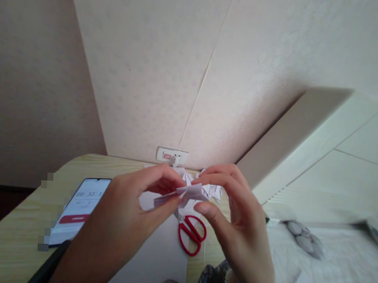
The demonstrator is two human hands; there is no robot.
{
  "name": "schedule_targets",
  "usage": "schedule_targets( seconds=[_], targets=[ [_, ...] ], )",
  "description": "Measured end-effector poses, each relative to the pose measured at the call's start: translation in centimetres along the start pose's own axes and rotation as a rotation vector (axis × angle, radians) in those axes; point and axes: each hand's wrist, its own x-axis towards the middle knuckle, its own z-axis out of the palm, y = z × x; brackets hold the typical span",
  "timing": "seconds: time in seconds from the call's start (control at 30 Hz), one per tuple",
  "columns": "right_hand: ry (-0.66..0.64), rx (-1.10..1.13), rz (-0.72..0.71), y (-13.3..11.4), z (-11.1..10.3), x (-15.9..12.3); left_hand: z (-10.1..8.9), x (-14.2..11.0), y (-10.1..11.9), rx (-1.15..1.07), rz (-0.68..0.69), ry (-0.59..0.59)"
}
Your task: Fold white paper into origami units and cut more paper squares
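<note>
My left hand (pixel 131 210) pinches a small folded piece of white paper (pixel 192 192) between thumb and fingers. Around the right end of that paper curves my right hand (pixel 242 220), its thumb and fingers apart. Whether a right fingertip touches the paper, I cannot tell. Below the hands, scissors with red handles (pixel 192 235) lie partly on a white sheet (pixel 164 250); their blades are mostly hidden. More folded white paper pieces (pixel 216 191) sit behind the hands near the wall.
A phone (pixel 81 203) showing a running timer lies on the wooden table (pixel 20 221) at left. A wall socket (pixel 172 156) with a plug is straight ahead. A white panelled piece of furniture (pixel 302 164) and a pale patterned cloth (pixel 337 267) are on the right.
</note>
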Motion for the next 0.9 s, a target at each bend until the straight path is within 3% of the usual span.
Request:
schedule_targets(
  seconds=[0.2, 0.37, 0.5, 0.67, 0.9],
  targets=[
    [-0.052, -0.027, 0.046, -0.6, 0.8, -0.3, -0.3, -0.3, -0.2, 0.037, 0.065, -0.064],
    [0.038, -0.023, 0.043, -0.7, 0.6, -0.5, -0.2, -0.5, 0.0, -0.077, -0.008, -0.142],
    [0.024, 0.009, 0.059, -0.3, 0.0, -0.4, -0.4, -0.3, 0.1, -0.157, -0.088, -0.047],
    [-0.033, 0.016, 0.059, -0.3, -0.6, -0.5, -0.4, 0.0, 0.2, -0.207, -0.087, 0.031],
    [-0.023, -0.009, 0.085, -0.7, -0.2, -0.4, -0.1, -0.1, 0.2, -0.257, -0.096, -0.052]
  ],
)
